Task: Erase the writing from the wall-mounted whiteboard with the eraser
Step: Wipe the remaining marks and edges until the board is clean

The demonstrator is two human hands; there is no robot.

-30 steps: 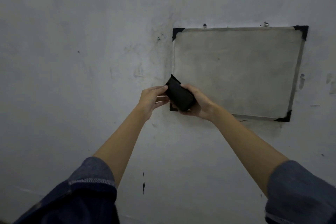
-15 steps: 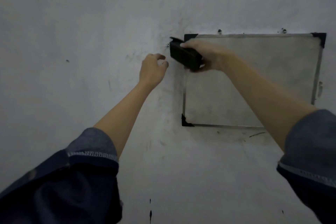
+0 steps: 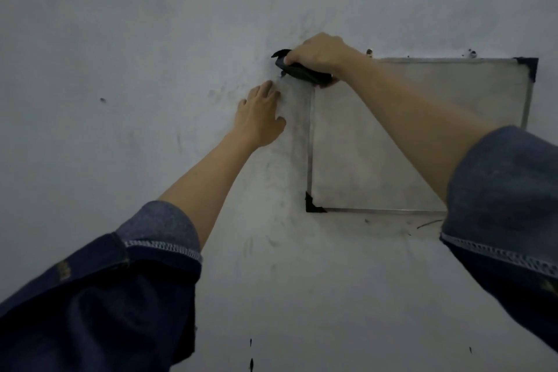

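Note:
The whiteboard hangs on the wall at the right, metal-framed with black corner caps, its surface grey and smudged with no legible writing. My right hand grips the black eraser at the board's top-left corner, which it covers, partly over the bare wall. My right forearm crosses the board and hides part of it. My left hand lies with straight fingers flat against the wall just left of the board's left edge, below the eraser.
The grey wall around the board carries dark smudges, mostly left of and below the frame. Two small fixings sit above the board's top edge. Dark drip marks show low on the wall.
My right hand carried the eraser from the board's lower-left corner up to its top-left corner. My left hand let go of the eraser and now lies flat on the wall. The view shifted left.

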